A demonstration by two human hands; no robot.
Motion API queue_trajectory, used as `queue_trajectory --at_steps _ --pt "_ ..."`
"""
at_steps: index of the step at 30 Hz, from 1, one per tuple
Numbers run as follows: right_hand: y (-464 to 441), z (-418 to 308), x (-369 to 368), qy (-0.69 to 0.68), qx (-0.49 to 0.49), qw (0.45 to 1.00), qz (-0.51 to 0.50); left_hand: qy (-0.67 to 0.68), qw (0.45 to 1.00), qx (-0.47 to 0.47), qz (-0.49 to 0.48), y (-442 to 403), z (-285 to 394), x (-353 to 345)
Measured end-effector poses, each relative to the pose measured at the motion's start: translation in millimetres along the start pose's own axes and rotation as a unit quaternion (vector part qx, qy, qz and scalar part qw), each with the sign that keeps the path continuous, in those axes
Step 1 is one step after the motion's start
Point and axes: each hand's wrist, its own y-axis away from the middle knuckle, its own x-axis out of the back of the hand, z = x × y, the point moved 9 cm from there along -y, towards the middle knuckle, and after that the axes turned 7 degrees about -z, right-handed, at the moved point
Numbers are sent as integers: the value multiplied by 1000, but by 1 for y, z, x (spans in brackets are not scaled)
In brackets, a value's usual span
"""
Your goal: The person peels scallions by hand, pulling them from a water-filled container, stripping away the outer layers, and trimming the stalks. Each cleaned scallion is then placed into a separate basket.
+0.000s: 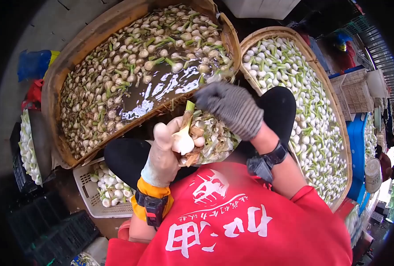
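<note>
In my left hand [163,153], which wears a pale cream glove, I grip a white garlic bulb [182,142] whose short green stem points up. My right hand [230,106], in a grey knit glove, is just above and to the right of the stem, apart from the bulb. Its fingers are curled in and partly blurred; whatever they hold, if anything, does not show. Below both hands, between my knees, lies a heap of papery garlic skins [219,139].
Ahead, a large tub [50,95] holds water and many unpeeled, stemmed bulbs. A second tub [338,111] on the right is full of cleaner white bulbs. By my left knee stands a white basket [88,190] of bulbs. Dark crates [55,230] sit at lower left.
</note>
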Motion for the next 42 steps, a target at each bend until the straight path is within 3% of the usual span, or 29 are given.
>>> queue_trajectory --at_steps 1,2,6,7,9,11,14,15,16,21,23,25,29,31,33,34,35,36,37,39,40,41,42 --pt "5 0 -22 -85 19 995 -53 -65 997 26 -18 0 -1 -7" --pt "7 -9 -30 -16 -16 993 -118 -130 990 50 -36 -1 -2 -13" --pt "9 -23 -33 81 24 994 -66 -150 982 112 20 0 -5 -17" --pt "9 -18 -34 102 -18 993 -48 -151 982 114 19 1 -5 -15" --pt "11 -10 -33 126 -61 990 -29 -327 944 8 -36 -2 9 -17" --pt "13 -22 -34 165 39 985 17 -462 878 -113 -56 0 19 -15" --pt "18 -28 -30 166 32 986 -1 -562 819 -110 -25 0 22 -11" --pt "19 -27 -27 129 12 992 -8 -363 931 -25 4 -6 12 1" --pt "20 -28 -28 143 31 989 -24 -142 988 60 32 -7 -6 8" --pt "26 -13 -34 101 4 994 -38 -99 993 53 45 -13 -15 20" --pt "31 -4 -29 18 -23 1000 -11 -275 950 87 119 -9 -13 43" --pt "31 -8 -23 0 -7 1000 -6 -188 969 -32 157 -17 -13 50" --pt "36 -1 -15 -38 -58 996 -60 -73 977 -96 177 -17 9 76" --pt "36 -11 9 21 78 997 3 -18 977 -128 169 -16 27 75" --pt "37 1 73 61 47 970 232 -4 980 -137 145 -20 32 78" --pt "36 11 101 124 26 942 312 -144 977 -34 151 -26 23 74" --pt "40 19 122 184 3 902 391 -280 945 70 152 -28 13 74" --pt "37 28 124 183 5 900 396 -521 852 44 34 -39 -6 88" --pt "32 42 123 130 9 915 381 -732 668 -132 -7 -32 -14 69" --pt "20 49 110 63 14 949 309 -740 666 -47 -78 -40 -52 90" --pt "16 44 91 90 -34 963 253 -740 666 -47 -85 -49 -44 79" --pt "12 43 73 141 -17 971 190 -625 775 77 -46 -62 -38 82" --pt "10 47 52 115 -5 985 126 -486 851 200 -2 -67 -45 90"
